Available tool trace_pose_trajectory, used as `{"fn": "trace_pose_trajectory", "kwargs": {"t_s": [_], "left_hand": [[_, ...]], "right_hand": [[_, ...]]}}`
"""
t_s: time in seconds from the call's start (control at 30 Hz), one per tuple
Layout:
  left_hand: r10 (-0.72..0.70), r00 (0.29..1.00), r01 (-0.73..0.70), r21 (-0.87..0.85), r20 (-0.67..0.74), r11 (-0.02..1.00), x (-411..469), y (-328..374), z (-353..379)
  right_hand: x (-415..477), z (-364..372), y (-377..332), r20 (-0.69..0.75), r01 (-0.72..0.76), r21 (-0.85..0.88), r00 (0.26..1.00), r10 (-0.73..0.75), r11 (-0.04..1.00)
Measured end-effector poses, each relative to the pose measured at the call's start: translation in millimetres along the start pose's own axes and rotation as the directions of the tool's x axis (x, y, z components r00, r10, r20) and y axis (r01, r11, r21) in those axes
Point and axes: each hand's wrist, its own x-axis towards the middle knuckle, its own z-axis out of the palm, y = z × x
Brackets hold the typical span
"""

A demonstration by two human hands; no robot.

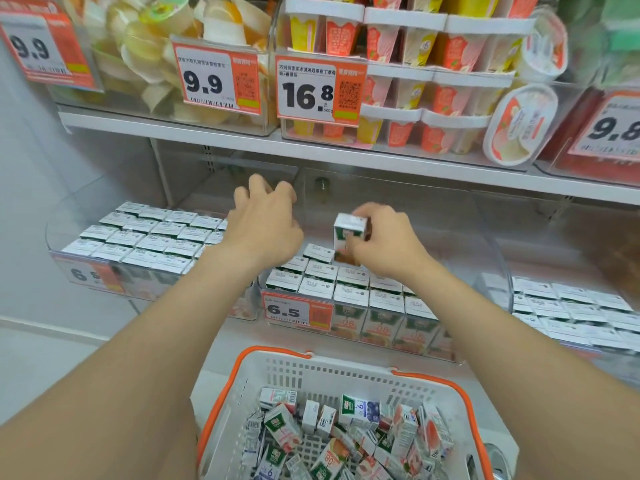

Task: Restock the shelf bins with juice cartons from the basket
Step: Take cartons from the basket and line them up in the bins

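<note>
Shop shelf [207,133] lined with clear bins, price tags in front. Right hand [384,244] pinching one carton [348,233] upright by its sides, just above the packed rows in the middle bin [491,244]. Left hand [263,223] hovering beside it, fingers bent, tips hidden; impossible to tell whether holding anything. More cartons [346,431] jumbled in the basket [346,379] below. Probably light, stiff at the edges yet soft-walled and smooth: best taken across the narrow sides near the top, gently, to avoid denting.
</note>
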Motion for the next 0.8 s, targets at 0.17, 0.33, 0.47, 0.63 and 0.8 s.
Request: {"fn": "trace_pose_trajectory", "kwargs": {"t_s": [0.17,0.33,0.47,0.63,0.8], "left_hand": [[0.015,0.991,-0.023,0.059,0.135,0.998,-5,-4,2],[0.036,0.993,-0.045,0.069,0.115,0.997,-5,-8,0],[0.077,0.992,-0.087,0.099,0.099,0.991,-6,-8,4],[0.114,0.990,-0.123,0.117,0.079,0.986,-6,-11,7],[0.114,0.990,-0.122,0.110,0.081,0.986,-7,-13,7]], "right_hand": [[3,-6,3,0.235,-0.072,-0.027,0.969,0.076,0.997],[14,-5,7,0.252,-0.137,-0.117,0.954,0.163,0.984],[15,-10,2,0.421,-0.163,-0.092,0.888,0.186,0.982],[16,3,-11,0.433,-0.150,0.020,0.892,0.127,0.988],[18,12,-26,0.499,-0.090,0.007,0.863,0.074,0.996]]}}
